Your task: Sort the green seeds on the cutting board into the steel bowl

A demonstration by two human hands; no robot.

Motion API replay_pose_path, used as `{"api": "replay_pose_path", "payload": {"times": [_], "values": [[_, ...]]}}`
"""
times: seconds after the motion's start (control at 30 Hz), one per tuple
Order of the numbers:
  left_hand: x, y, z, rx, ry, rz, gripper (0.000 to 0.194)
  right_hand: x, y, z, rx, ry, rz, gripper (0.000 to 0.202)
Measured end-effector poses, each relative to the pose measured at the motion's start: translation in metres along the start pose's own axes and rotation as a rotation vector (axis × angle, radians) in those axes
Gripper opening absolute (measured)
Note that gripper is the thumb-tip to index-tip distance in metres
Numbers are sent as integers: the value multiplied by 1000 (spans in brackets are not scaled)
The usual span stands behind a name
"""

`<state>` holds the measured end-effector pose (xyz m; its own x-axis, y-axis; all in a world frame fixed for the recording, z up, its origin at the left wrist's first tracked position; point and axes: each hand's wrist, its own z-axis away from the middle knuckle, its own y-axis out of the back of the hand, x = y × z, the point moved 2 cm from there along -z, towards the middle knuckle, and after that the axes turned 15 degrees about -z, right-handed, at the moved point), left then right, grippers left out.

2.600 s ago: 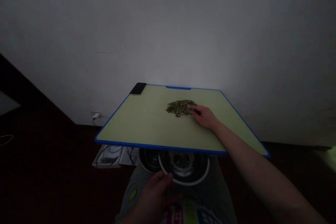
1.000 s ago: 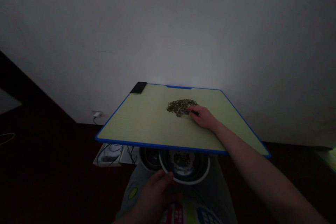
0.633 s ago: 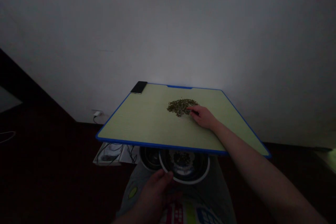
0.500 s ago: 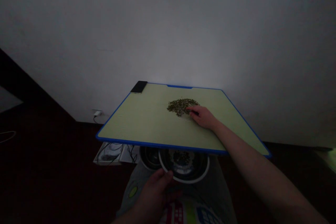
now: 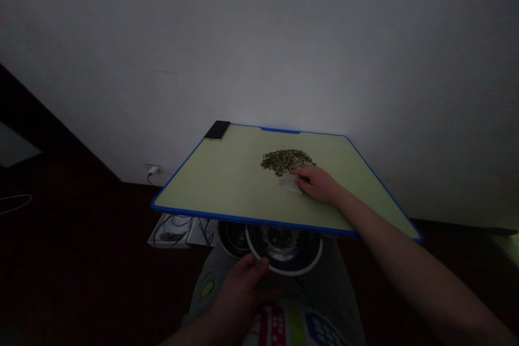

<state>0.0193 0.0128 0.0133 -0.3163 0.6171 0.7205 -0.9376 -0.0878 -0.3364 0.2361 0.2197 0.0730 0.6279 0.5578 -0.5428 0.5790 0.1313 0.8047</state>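
Small dark greenish grains (image 5: 286, 159) lie in a loose pile on a pale yellow board (image 5: 223, 178) with a blue rim. My right hand (image 5: 318, 184) is at the near right edge of the pile, fingers pinched on a thin clear piece (image 5: 290, 182) that looks like plastic. Below the board's front edge, a metal bowl with a white rim (image 5: 292, 272) rests over my lap with some grains inside. My left hand (image 5: 243, 286) grips that bowl's near left rim between thumb and fingers.
A black phone (image 5: 218, 130) lies on the board's back left corner. A second bowl (image 5: 231, 238) sits left of the first, partly under the board. White boxes with cables (image 5: 172, 230) are at lower left. A charger (image 5: 153, 170) is plugged into the wall behind.
My right hand has drawn slightly back from the pile toward the near right, and the clear piece shows more. My left hand stays at the bowl rim. The view has shifted a little.
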Motion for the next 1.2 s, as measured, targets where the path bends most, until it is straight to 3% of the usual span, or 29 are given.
{"api": "replay_pose_path", "payload": {"times": [0.33, 1.2], "values": [[3, -5, -2, 69, -10, 31, 7, -18, -9, 18, -22, -78, 25, 37], [3, -5, -3, 30, -35, 3, 12, -59, -26, 53, -21, -147, -211, 35]]}}
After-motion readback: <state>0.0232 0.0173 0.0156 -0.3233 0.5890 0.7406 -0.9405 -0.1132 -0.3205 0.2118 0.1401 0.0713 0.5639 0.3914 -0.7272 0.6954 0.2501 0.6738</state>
